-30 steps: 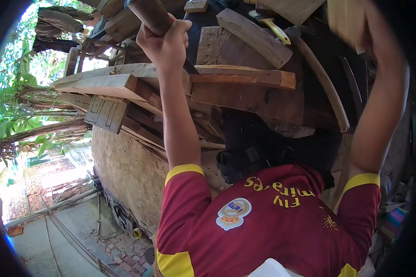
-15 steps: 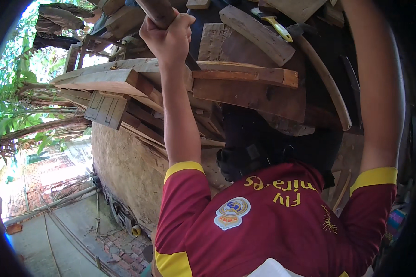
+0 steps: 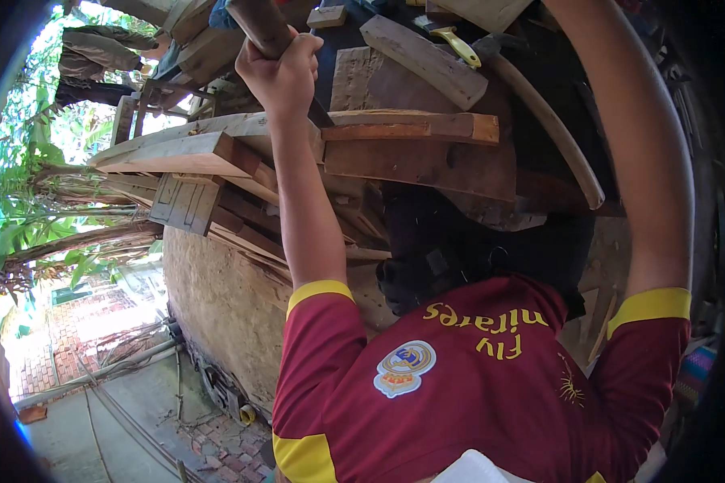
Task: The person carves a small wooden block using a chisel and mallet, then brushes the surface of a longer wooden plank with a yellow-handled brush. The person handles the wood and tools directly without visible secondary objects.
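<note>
- Near the left end of the worktop (image 3: 540, 145): left hand (image 3: 280, 72) fisted around a thick wooden handle (image 3: 259, 28), fingers wrapped, no gap seen.
- Below the fist: dark blade (image 3: 320, 114) of this chisel-like tool, lower end by the inner end of a reddish-brown wood bar (image 3: 411, 126); real contact, can't tell.
- Right hand: past the upper picture edge, grip can't tell; only the right forearm (image 3: 648, 137) shows.
- Bar: lies along the worktop's near side, paler cut end to the right; flat brown board (image 3: 419, 171) on its near side.
- Left of blade: pale timber (image 3: 169, 149), running out leftward.
- Far side, middle: grey wood block (image 3: 423, 60) set at a slant; yellow-handled brush (image 3: 457, 47) just beside it.
- Toward right edge: curved wooden handle (image 3: 552, 121), end pointing to the near right corner.
- Risk, my judgement: blade could skid off the bar if tilted or held loosely.
- Risk: bar could shift or split under a hard push; no clamp seen on it.
- Risk: black-clad legs (image 3: 475, 241) sit close to near edge; a slip that way could reach them.
</note>
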